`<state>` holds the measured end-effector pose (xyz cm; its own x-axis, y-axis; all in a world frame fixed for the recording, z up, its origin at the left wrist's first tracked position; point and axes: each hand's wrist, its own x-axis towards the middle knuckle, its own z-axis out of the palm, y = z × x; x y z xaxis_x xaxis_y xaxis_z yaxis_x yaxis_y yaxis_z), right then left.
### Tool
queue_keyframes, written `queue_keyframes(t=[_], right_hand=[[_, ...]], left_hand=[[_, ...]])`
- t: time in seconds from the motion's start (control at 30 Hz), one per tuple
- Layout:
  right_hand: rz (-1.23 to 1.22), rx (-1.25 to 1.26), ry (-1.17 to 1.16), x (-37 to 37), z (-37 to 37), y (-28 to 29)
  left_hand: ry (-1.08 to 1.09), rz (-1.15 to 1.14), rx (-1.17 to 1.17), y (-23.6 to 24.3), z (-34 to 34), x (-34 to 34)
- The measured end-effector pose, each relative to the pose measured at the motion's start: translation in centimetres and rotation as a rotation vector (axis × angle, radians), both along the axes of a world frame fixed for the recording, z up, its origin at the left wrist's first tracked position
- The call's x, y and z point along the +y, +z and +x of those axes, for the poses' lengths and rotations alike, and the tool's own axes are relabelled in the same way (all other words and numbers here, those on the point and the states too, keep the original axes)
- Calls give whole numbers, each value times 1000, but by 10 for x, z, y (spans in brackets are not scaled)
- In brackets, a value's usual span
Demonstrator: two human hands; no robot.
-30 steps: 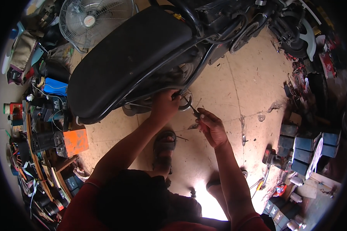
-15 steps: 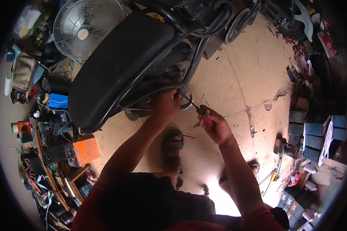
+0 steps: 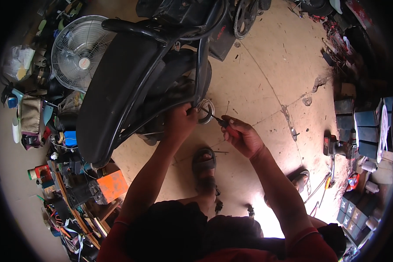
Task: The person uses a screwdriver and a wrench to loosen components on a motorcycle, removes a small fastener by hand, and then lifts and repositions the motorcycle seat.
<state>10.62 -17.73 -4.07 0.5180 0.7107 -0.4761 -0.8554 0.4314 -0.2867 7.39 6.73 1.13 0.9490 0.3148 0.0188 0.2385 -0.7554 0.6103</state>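
My right hand (image 3: pixel 248 140) is closed around the red-and-black handle of a screwdriver (image 3: pixel 223 122). Its thin shaft points left toward a round metal loop (image 3: pixel 211 111) below the frame of a black two-wheeler. My left hand (image 3: pixel 179 122) is closed up against the lower frame tube, beside that loop and the screwdriver's tip. Whatever its fingers grip is too dark and small to make out. Above both hands stretches the vehicle's long black seat (image 3: pixel 118 87), with a black tubular frame (image 3: pixel 201 70) along its right side.
A round metal fan (image 3: pixel 76 52) stands behind the seat. Tools and parts crowd the left side, near an orange box (image 3: pixel 111 187). On the right are a power drill (image 3: pixel 334 146) and stacked dark boxes (image 3: pixel 367 126). My sandalled foot (image 3: pixel 204 163) rests on the cracked floor.
The view has shifted, so the seat, fan and side clutter sit lower in it. My right hand stays around the screwdriver, its tip still by the loop; my left hand remains at the frame.
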Motion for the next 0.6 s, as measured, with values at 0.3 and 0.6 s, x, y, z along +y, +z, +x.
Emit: queue_keyframes(t=[0.3,0.6], right_hand=[[118,101,139,-7,13,-6],[142,181,179,-8,14,-11]], left_hand=[[-37,-196,76,-12,-1,10],[-3,-199,185,5,0,15]])
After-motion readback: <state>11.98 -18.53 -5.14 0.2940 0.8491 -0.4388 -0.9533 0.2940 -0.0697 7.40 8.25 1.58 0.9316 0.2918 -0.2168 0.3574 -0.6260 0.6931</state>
